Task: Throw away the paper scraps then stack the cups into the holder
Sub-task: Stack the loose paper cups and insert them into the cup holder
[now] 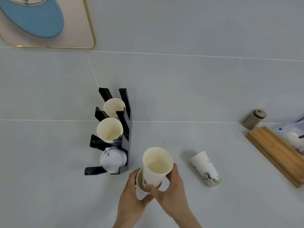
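Observation:
A black cup holder (125, 129) stands at centre left with three slots. Cream paper cups (113, 106) fill the far slot, more cups (109, 130) the middle one, and white lids (112, 159) the near one. My right hand (171, 190) grips a tall paper cup (156, 163), whose base sits inside the mouth of a lower cup (140, 181) that my left hand (131, 193) holds from the left. Another printed white cup (205, 168) stands upside down on the table to the right. No paper scraps are in view.
A wooden tray (273, 153) lies at the right edge with a clear plastic bag (294, 134) on it. A small wooden-lidded jar (254, 119) stands behind it. A pink, gold-rimmed tray (79, 30) with a blue shape on it sits at the far left.

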`<state>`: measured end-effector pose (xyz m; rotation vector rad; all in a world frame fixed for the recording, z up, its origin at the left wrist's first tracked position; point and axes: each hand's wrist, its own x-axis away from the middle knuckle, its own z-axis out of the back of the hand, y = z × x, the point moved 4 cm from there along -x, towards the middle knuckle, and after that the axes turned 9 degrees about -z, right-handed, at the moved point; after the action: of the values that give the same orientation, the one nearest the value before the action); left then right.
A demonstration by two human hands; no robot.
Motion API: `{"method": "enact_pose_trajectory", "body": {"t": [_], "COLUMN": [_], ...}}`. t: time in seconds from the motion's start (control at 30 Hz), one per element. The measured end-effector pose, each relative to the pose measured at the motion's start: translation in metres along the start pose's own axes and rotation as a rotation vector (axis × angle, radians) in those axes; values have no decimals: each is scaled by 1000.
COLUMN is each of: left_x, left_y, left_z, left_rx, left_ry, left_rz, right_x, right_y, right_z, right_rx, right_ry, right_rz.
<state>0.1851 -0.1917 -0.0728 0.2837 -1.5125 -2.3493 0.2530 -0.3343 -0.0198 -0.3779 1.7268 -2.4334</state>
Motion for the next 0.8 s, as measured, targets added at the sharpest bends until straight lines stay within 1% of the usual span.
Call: {"method": "enact_pose_trajectory", "body": {"t": [0.1, 0.3, 0.43, 0.57, 0.7, 0.8], "left_x": [2, 4, 3, 0, -5, -5], "left_y": [2, 1, 1, 1, 4, 4], "left_z": [0, -1, -2, -3, -6, -7], "left_rx": [-17, -18, -35, -61, -71, -67], "left_ry": [-4, 1, -17, -51, -52, -42], "left_rz": [-2, -9, -2, 2, -1, -5], "right_x": [7, 7, 8, 9, 4, 5], "right_y": [9, 15, 12, 13, 15, 17], "right_z": [-7, -4, -5, -5, -4, -4], "right_rx": [73, 81, 121, 149, 161, 174], "right_ry": [-11, -107, -112, -85, -63, -101], "right_rz": [-21, -59, -65, -93, -101, -98]}}
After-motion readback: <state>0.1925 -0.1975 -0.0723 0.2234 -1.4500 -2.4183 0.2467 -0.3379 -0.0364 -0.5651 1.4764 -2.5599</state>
